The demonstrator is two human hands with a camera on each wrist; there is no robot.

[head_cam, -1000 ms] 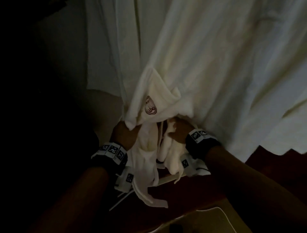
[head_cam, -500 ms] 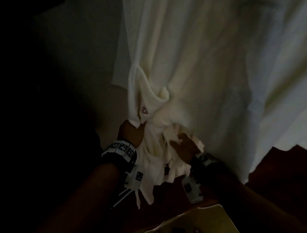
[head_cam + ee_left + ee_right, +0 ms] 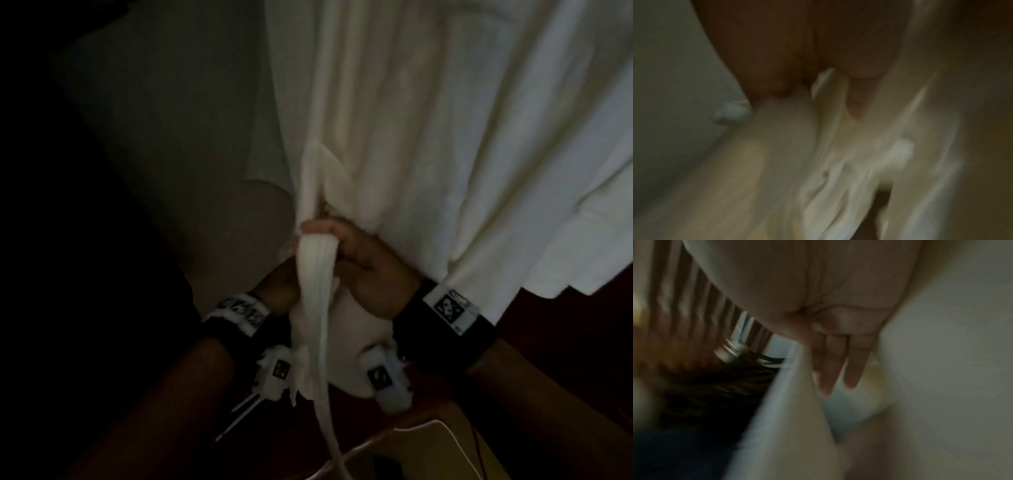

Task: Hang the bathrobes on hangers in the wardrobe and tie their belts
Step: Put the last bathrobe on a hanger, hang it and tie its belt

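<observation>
A white bathrobe hangs in wide folds across the top and right of the head view. Its belt drapes over my right hand and falls as a long strip toward the bottom of the frame. My right thumb lies over the belt's top, pinching it against the fingers, which lie along a cloth edge. My left hand is just left of the belt, partly hidden behind it. In the blurred left wrist view its fingers dig into bunched folds of the bathrobe.
A pale panel stands to the left of the robe, with darkness beyond it. Dark reddish wood shows under the robe's hem at the right. A light box-like object with a thin white cable lies at the bottom.
The crested pocket has turned out of sight. My right hand rose and now has the belt draped over it; my left hand closed in beside it. The view shifted left.
</observation>
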